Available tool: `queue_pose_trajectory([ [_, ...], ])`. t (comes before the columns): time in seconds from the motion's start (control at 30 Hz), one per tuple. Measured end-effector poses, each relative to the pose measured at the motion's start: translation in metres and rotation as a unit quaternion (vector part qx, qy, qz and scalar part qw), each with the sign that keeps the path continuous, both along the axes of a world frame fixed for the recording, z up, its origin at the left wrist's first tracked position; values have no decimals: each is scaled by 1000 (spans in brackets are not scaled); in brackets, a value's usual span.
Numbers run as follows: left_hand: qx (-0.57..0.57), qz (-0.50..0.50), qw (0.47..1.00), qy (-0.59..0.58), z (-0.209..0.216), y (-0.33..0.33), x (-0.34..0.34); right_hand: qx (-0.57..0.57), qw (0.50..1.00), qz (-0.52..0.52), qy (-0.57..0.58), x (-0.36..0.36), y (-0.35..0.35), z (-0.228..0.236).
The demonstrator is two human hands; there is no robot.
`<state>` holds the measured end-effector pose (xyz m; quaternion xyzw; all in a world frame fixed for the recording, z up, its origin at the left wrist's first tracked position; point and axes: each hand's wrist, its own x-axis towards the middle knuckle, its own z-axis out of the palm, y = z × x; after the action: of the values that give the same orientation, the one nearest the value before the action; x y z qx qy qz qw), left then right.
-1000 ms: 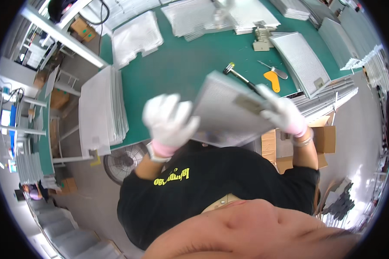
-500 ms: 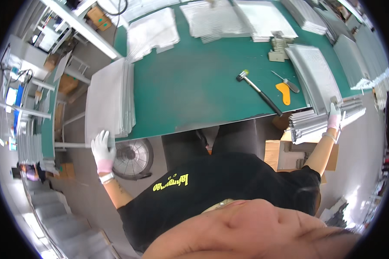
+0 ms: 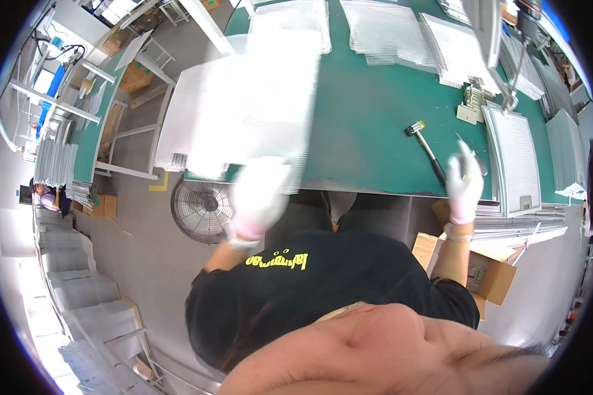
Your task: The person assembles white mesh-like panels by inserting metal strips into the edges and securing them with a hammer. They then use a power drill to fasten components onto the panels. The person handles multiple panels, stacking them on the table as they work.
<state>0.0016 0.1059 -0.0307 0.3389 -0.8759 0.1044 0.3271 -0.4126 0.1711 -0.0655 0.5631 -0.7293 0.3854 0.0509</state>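
My left hand (image 3: 262, 194), white-gloved and blurred by motion, grips the lower edge of a white mesh sheet (image 3: 267, 108). That sheet hangs over the left part of the green table, partly covering a stack of similar sheets (image 3: 174, 125). My right hand (image 3: 464, 184), also gloved, is raised near the table's front edge with fingers apart and nothing visible in them. Just left of it lies a hammer (image 3: 433, 157) with a black handle. A grey screwdriver handle (image 3: 481, 164) shows beside its fingers. Right of that hand stands a framed mesh panel stack (image 3: 517, 161).
Along the far side of the green table (image 3: 369, 125) lie more mesh sheet stacks (image 3: 385, 33). Small beige blocks (image 3: 471, 108) sit near the panels. A metal arm (image 3: 510, 92) hangs at upper right. Below are a floor fan (image 3: 201, 207), a cardboard box (image 3: 497, 283) and metal strips (image 3: 527, 230).
My left hand has lifted a mesh sheet from the left stack and moved right with it. My right hand has left the panel stack and moved left. The view has shifted.
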Motion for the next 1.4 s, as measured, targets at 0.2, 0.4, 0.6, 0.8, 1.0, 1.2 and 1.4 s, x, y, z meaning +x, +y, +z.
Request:
queue_pose_trajectory([
  [0.2, 210, -155, 960, -100, -96, -16, -118, 60, 938, 337, 48, 93, -112, -76],
  [0.4, 24, 41, 953, -300, -9, -220, -118, 145, 934, 284, 161, 92, -126, -95],
  [0.6, 300, 426, 830, -198, -59, -466, -12, 132, 934, 305, 127, 104, -130, -85],
  [0.8, 367, 463, 795, -136, -59, -485, -31, 143, 940, 286, 119, 100, -133, -83],
  [1.0, 289, 311, 905, 16, -2, -501, -36, 144, 949, 249, 126, 94, -145, -88],
  [1.2, 523, -180, 483, 679, 11, -523, 53, 120, 944, 281, 128, 103, -153, -88],
  [1.4, 408, -179, 645, 620, 8, -320, -5, 133, 934, 279, 178, 87, -154, -91],
])
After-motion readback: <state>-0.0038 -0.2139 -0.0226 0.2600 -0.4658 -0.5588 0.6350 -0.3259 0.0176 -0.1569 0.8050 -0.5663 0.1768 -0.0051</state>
